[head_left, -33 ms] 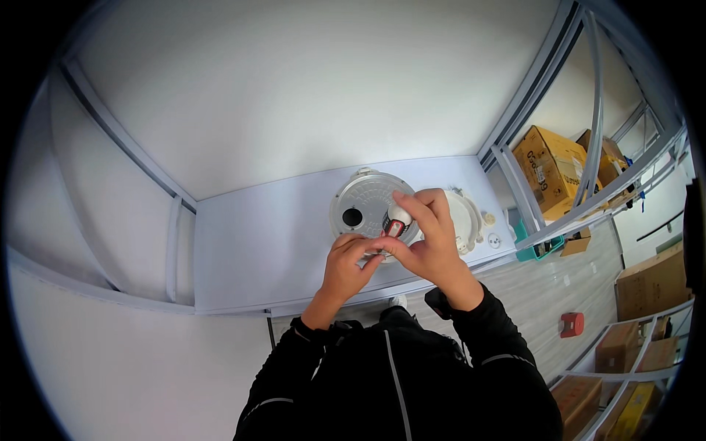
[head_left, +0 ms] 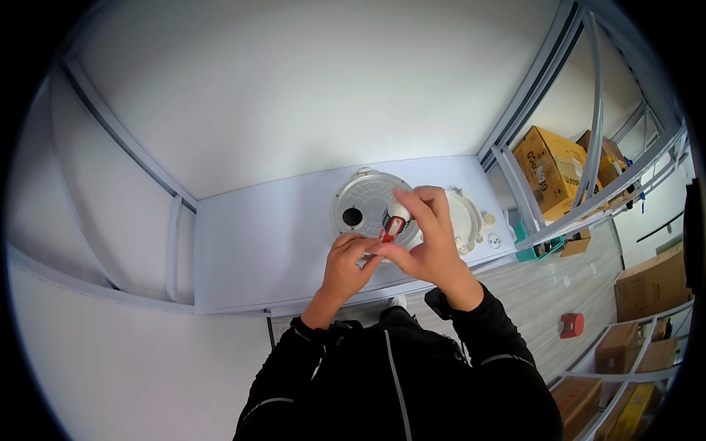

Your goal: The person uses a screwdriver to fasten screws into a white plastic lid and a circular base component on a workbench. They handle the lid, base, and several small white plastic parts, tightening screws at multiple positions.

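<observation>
Over a round, grey metal-looking disc-shaped part (head_left: 379, 197) with a dark round hole, my right hand (head_left: 432, 246) is closed around a stubby screwdriver-like tool (head_left: 395, 223) with a white, black and red handle. Its lower end points toward the fingers of my left hand (head_left: 344, 269). Those fingers are pinched together close to the right thumb, and whatever they hold is too small or hidden to make out. To the right, partly behind my right hand, lies a white round plastic part (head_left: 465, 220).
The parts lie on a white table (head_left: 254, 246) against a pale wall. Small round pieces (head_left: 494, 240) sit near its right end. Grey frame posts (head_left: 526, 95) rise there, with cardboard boxes (head_left: 555, 173) and a teal bin (head_left: 543, 251) beyond. A red stool (head_left: 571, 325) stands on the floor.
The handle in my right hand has turned or tilted slightly, so more of its red part shows. My left hand has hardly moved.
</observation>
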Tool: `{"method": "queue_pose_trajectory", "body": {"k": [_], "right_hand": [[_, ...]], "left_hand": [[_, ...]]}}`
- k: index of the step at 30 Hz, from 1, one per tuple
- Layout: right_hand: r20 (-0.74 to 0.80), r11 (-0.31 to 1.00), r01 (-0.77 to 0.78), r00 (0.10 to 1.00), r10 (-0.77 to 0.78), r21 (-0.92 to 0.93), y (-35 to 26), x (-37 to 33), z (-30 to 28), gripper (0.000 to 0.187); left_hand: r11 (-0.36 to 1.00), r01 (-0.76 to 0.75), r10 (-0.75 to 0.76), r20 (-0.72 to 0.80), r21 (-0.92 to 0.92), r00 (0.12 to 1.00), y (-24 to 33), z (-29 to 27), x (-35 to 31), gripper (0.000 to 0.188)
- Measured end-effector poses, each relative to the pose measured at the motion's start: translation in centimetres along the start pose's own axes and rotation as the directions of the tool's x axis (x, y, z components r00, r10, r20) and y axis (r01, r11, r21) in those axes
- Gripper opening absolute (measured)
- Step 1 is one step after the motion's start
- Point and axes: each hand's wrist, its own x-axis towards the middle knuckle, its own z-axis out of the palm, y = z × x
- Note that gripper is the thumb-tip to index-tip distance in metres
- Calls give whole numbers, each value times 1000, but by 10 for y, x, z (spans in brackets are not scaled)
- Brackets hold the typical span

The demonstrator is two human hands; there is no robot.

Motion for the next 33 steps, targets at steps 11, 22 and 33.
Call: {"method": "queue_pose_trajectory", "body": {"k": [11,22,33], "right_hand": [[-23,1000,-1,1000,0,-31,1,-2,2,58],[52,1000,6,999,-7,1,-5,-3,1,67],[27,998,-58,998,57,38,1,0,2,70]], "left_hand": [[1000,16,-16,-1,-17,1000,0,1,-2,26],[1000,3,-4,-25,-14,1000,-1,2,-2,24],[999,12,-12,-3,-29,1000,-5,2,-4,26]]}}
